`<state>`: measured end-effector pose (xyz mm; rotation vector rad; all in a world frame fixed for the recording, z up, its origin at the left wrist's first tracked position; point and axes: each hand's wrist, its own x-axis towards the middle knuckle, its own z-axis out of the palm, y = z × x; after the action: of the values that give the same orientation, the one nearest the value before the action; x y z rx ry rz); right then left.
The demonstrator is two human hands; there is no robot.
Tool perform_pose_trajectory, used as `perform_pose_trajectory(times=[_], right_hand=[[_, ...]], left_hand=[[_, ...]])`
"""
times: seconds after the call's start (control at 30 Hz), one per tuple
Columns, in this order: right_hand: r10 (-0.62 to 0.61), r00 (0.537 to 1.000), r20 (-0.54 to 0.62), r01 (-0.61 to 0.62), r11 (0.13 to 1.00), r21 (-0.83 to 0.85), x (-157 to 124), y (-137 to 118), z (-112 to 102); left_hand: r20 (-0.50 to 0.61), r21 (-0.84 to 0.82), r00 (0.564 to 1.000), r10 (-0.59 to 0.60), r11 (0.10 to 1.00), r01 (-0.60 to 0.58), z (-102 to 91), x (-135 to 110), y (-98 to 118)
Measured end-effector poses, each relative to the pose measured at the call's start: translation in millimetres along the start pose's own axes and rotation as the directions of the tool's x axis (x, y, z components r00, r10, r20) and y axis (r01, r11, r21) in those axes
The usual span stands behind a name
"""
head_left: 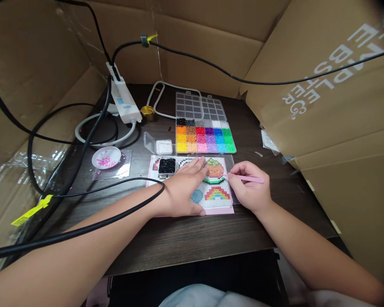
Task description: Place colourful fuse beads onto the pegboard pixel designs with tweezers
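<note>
My left hand (184,183) lies flat with its fingers stretched over a pattern sheet (217,210) and the clear pegboard on it. In my right hand (251,189) is a pair of pink tweezers (254,179), pinched between thumb and fingers. Their tips point at a curved row of green and black beads (214,181), just below a printed orange fruit picture (215,169). A rainbow picture (216,194) shows lower on the sheet. Beside my left hand stands a small open box of black beads (167,166). Whether the tips grip a bead is too small to tell.
Behind the sheet are a sorted bead case (206,136) and a box of white beads (164,147). A white dish (106,157) with pink beads sits left on another pegboard (124,164). A power strip (124,100) and black cables (92,145) surround it; cardboard walls (198,47) enclose the table.
</note>
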<state>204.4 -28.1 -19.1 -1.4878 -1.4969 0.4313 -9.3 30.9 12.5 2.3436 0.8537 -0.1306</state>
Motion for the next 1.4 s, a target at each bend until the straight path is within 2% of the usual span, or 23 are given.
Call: perform_pose_trajectory(times=[0.23,0.53,0.67,0.97,1.1,1.2,1.3,1.4], right_hand=[[-0.023,1.0,-0.007,0.023,1.0,0.0,-0.2,-0.6,0.2],[-0.096,0.995,0.009,0.096,0.994,-0.043,-1.4,-1.0,-0.7],[-0.142,0.99,-0.006,0.142,0.989,-0.04,-1.6,0.1,-0.3],[-0.123,0.991,-0.055,0.123,0.992,-0.005,0.1,-0.2,1.0],[-0.02,0.996,-0.092,0.027,0.997,0.077,2.4,1.9,0.8],[0.097,0.991,-0.089,-0.073,0.967,0.244,11.3,-5.5,0.9],[0.158,0.987,-0.012,-0.137,0.891,0.433,27.1,-27.4,7.9],[0.185,0.972,0.146,-0.235,0.809,0.539,43.1,-55.8,27.4]], left_hand=[[0.032,0.017,0.999,-0.027,1.0,0.026,-2.6,0.4,3.4],[0.018,0.001,1.0,-0.001,1.0,0.001,-0.5,0.9,-0.6],[-0.02,0.003,0.999,0.042,0.999,-0.041,1.9,1.1,-2.8],[0.001,0.001,1.0,0.008,1.0,-0.008,-0.4,0.6,0.4],[0.022,0.006,1.0,-0.004,1.0,0.004,-0.5,0.5,1.2],[0.03,0.01,0.999,0.01,1.0,-0.011,-1.0,-0.4,2.2],[0.012,0.004,0.999,0.032,0.999,-0.032,-0.9,-1.8,2.1],[-0.039,-0.026,0.996,0.078,0.997,-0.079,-0.4,-3.9,0.9]])
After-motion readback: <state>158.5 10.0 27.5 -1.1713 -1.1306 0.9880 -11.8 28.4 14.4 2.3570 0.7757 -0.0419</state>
